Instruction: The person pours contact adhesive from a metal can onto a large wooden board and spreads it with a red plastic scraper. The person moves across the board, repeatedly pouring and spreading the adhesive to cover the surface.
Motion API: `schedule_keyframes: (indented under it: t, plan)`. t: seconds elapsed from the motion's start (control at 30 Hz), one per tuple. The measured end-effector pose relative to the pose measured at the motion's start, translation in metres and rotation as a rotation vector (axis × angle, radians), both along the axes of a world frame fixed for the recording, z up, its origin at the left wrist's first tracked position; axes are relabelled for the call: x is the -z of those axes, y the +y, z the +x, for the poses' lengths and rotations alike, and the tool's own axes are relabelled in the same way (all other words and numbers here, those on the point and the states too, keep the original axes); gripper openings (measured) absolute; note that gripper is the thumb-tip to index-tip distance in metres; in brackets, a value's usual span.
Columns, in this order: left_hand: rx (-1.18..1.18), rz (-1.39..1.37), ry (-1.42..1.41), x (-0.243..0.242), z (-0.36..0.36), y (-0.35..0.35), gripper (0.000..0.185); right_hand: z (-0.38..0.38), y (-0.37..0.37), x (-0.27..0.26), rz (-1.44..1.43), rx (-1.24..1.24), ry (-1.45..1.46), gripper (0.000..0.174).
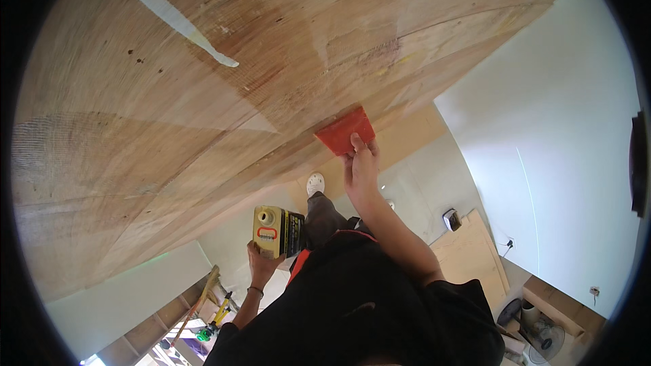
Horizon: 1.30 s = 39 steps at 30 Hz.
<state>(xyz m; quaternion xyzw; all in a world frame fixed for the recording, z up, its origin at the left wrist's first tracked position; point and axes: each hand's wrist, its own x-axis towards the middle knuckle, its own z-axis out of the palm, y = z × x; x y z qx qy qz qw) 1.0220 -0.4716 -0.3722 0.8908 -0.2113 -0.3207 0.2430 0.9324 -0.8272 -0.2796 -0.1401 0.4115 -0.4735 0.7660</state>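
My right hand (362, 165) grips a flat red scraper (348, 131) by its lower part, thumb on the near face. The scraper's far edge is at the wood-grained panel (285, 61) in front of me; I cannot tell whether it presses on it. A white streak of liquid (175, 20) runs across the panel at upper left, with darker, damp-looking patches beside it. My left hand (263, 267) holds a cream and black can (272, 241) low at my left side. The can's round spout is uncapped, and its sides bear writing.
A white wall (529, 127) with a plugged socket (510, 244) stands on the right. Wooden boards (470, 254), a small dark container (451, 219) and an electric fan (546, 343) are at lower right. A green-lit laser level (204, 334) sits by a yellow tripod at lower left.
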Motion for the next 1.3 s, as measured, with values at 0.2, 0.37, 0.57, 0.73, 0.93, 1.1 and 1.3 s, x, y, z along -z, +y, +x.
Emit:
schedule_keyframes:
  t: [0.2, 0.37, 0.57, 0.73, 0.93, 1.1, 1.3]
  plan:
    - [0.008, -0.022, 0.014, -0.007, 0.002, -0.004, 0.095, 0.002, -0.001, -0.042, -0.012, -0.022, -0.013, 0.019]
    - [0.017, -0.013, -0.012, -0.009, 0.002, -0.005, 0.095, -0.003, 0.001, -0.059, -0.013, -0.039, 0.010, 0.020]
    - [0.023, -0.069, -0.034, -0.003, 0.003, 0.000, 0.093, -0.011, 0.007, -0.068, -0.023, -0.003, 0.026, 0.024]
    - [0.026, -0.069, -0.036, -0.004, 0.001, 0.002, 0.093, -0.020, 0.013, -0.069, -0.095, 0.025, 0.024, 0.028]
    - [0.044, -0.022, -0.034, -0.012, 0.005, -0.004, 0.093, -0.026, 0.022, -0.058, -0.047, 0.030, -0.021, 0.025]
    - [0.031, -0.030, -0.003, -0.017, 0.004, -0.007, 0.093, -0.029, 0.021, -0.045, -0.031, 0.010, 0.011, 0.025]
    - [0.043, -0.007, -0.024, -0.017, 0.006, -0.008, 0.093, -0.031, 0.018, -0.040, -0.014, 0.022, 0.019, 0.026]
